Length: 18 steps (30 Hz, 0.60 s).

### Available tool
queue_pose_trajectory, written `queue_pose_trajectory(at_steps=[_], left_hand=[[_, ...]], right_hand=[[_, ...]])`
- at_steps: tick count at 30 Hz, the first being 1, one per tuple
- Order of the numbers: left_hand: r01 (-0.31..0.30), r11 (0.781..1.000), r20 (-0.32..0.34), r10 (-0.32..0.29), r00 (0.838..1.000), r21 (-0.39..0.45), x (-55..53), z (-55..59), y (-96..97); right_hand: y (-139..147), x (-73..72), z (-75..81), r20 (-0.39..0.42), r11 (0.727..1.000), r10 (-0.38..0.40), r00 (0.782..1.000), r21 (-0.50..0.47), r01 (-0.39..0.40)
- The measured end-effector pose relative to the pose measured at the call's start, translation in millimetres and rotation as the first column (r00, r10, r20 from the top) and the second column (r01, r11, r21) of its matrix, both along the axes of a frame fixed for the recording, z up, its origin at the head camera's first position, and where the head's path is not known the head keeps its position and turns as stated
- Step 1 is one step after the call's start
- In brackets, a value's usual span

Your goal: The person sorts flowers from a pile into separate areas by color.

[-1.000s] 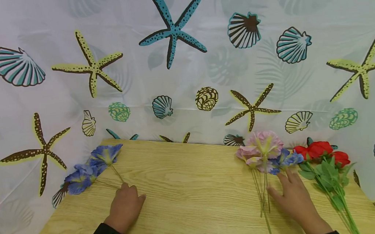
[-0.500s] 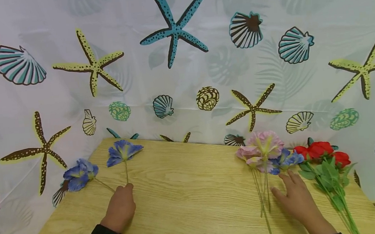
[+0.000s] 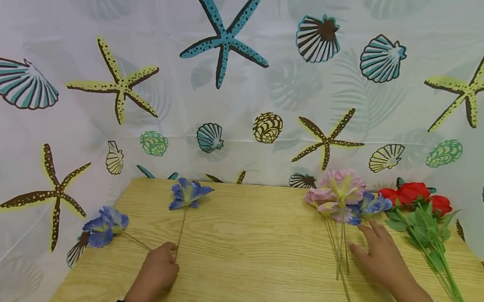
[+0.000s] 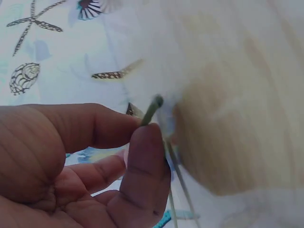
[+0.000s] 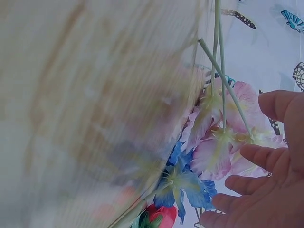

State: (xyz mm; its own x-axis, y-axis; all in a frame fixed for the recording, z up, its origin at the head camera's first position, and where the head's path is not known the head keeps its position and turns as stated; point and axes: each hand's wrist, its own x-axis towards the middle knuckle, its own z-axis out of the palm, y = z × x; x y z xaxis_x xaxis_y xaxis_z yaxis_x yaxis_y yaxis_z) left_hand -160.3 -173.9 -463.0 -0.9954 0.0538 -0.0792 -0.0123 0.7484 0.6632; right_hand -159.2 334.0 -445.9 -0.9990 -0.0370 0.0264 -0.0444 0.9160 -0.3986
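Observation:
My left hand (image 3: 159, 269) pinches the thin stem of a blue artificial flower (image 3: 188, 194), whose bloom lies toward the table's back edge. In the left wrist view the stem's green end (image 4: 152, 111) pokes out between thumb and forefinger. Further left lie other blue flowers (image 3: 105, 226), their stems running under the left hand. Over on the right, my right hand (image 3: 382, 258) hovers with fingers spread, fingertips close to a blue flower (image 3: 370, 206). Pink flowers (image 3: 343, 185) lie beside it, their stems left of the thumb; the right wrist view shows no flower in that palm (image 5: 273, 185).
Red roses (image 3: 413, 194) with green leaves and long stems lie at the table's right side. A white cloth (image 3: 238, 99) printed with starfish and shells hangs behind and around the wooden table (image 3: 250, 250).
The pinched blue flower has come away from the other blue flowers, its bloom swinging to the right along the back edge. My left hand has shifted slightly down; my right hand barely moved.

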Motion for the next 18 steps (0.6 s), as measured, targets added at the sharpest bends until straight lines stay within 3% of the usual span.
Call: queue_pose_trajectory(at_steps=[4, 8, 18], left_hand=[[-0.021, 0.995, 0.047, 0.016, 0.999, 0.097, 3.5, 6.3, 10.8], [-0.012, 0.986, 0.048, 0.004, 0.999, 0.164, 8.8, 12.6, 25.4], [0.095, 0.939, 0.04, -0.114, 0.993, 0.331, 23.1, 22.9, 59.9]], right_hand=[[-1, 1.5, 0.3, 0.011, 1.0, 0.0, 1.0, -0.02, 0.0], [-6, 3.0, 1.0, -0.005, 1.0, 0.002, 1.0, -0.03, -0.002], [-44, 11.3, 14.5, 0.025, 0.983, 0.037, 0.999, -0.18, -0.032]])
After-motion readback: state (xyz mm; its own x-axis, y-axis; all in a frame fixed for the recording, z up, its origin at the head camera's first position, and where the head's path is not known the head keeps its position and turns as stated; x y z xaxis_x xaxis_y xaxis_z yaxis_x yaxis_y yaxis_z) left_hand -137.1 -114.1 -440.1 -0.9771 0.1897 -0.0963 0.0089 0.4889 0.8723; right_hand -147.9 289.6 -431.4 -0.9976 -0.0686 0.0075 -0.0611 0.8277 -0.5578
